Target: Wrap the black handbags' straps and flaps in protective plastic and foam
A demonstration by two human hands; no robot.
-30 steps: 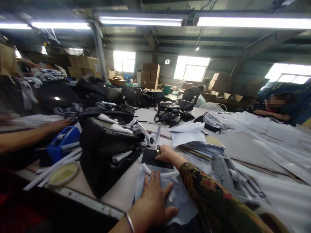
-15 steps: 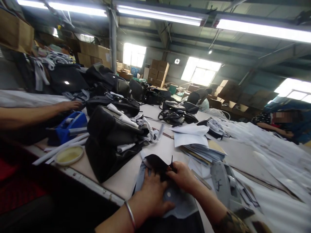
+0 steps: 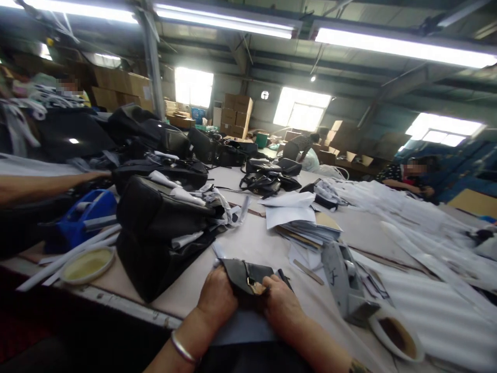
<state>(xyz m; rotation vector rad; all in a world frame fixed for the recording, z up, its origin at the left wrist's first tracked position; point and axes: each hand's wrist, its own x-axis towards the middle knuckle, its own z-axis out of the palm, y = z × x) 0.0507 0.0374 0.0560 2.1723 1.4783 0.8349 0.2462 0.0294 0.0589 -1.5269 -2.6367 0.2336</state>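
Near the table's front edge, both hands grip a black bag (image 3: 240, 272) with a flap and a metal buckle. My left hand (image 3: 218, 295), a silver bangle on its wrist, is closed on the bag's left side. My right hand (image 3: 281, 303) is closed on the right side, its fingertips beside the buckle. Pale grey sheet material (image 3: 248, 327) shows below the bag, between my wrists. My fingertips are mostly hidden behind the bag. A large black bag (image 3: 163, 228) with white wrapping stands to the left of my hands.
A grey tape dispenser (image 3: 337, 282) and a dish with brown contents (image 3: 399, 334) lie to the right. Papers (image 3: 295, 217) are stacked ahead. On the left are a blue tape dispenser (image 3: 87, 217), a yellowish dish (image 3: 87, 264) and a co-worker's arm (image 3: 50, 187).
My left hand has gone from lying spread on the material to gripping the bag's left side. The flap now faces up with its buckle showing. The view has swung right.
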